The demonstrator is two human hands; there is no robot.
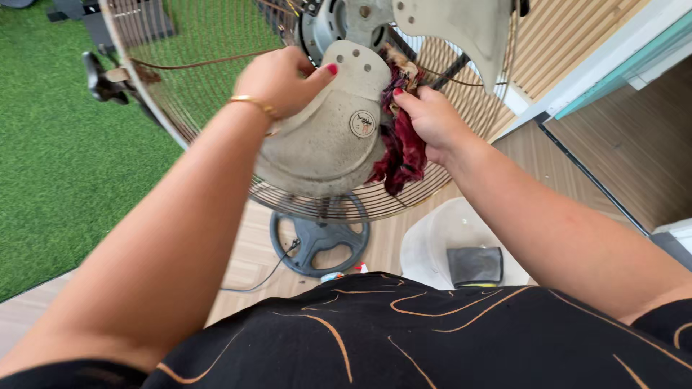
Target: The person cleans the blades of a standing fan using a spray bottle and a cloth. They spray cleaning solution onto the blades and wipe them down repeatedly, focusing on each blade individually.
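A standing fan with its front grille off fills the upper middle of the head view. My left hand (280, 78) grips the top edge of a dusty cream fan blade (328, 137). My right hand (432, 119) presses a dark red patterned rag (401, 148) against the blade's right edge. A second blade (454, 29) points up right from the motor hub (339, 21). The wire rear guard (180, 79) curves behind both hands.
The fan's round grey base (318, 241) stands on light wood flooring, with a cable trailing left. A translucent white bucket (432, 238) holding a grey cloth (474, 265) sits below right. Green artificial turf (65, 158) lies left. A sliding door track (591, 180) runs at right.
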